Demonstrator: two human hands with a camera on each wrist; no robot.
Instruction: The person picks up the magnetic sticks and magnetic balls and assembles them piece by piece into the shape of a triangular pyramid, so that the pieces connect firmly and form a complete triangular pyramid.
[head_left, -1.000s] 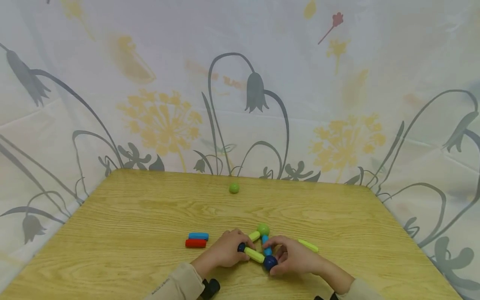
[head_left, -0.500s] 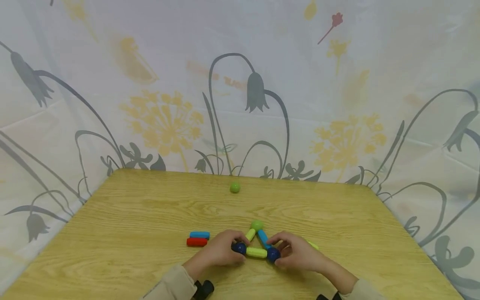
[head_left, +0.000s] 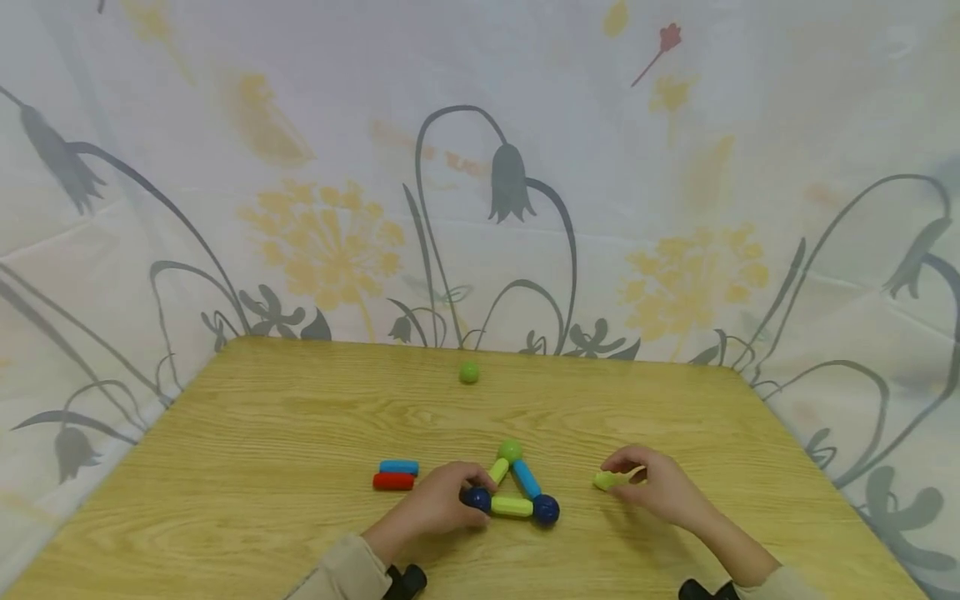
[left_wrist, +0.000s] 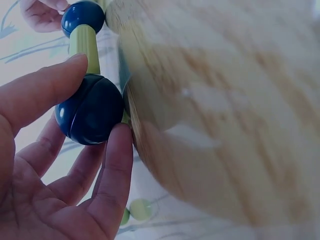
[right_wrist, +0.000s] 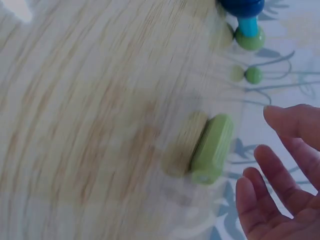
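Observation:
A flat triangle of rods and balls lies on the wooden table. Its corners are a green ball (head_left: 510,452) at the top, a dark blue ball (head_left: 546,509) at right and another dark blue ball (left_wrist: 90,109) at left. A blue rod (head_left: 527,478) forms the right side; yellow-green rods (head_left: 512,507) form the other two. My left hand (head_left: 444,500) holds the left dark blue ball between thumb and fingers. Over a loose yellow-green rod (right_wrist: 214,148), my right hand (head_left: 660,487) has its thumb and fingers spread; the right wrist view shows them apart from it.
A blue rod (head_left: 399,467) and a red rod (head_left: 393,481) lie side by side left of the left hand. Near the table's far edge sits a single green ball (head_left: 469,372). A printed cloth (head_left: 345,167) hangs behind the table (head_left: 300,417).
The triangle was turned so its bottom side lies level. My right hand has let go of the right dark blue ball and moved right to the loose yellow-green rod. The left hand keeps its hold.

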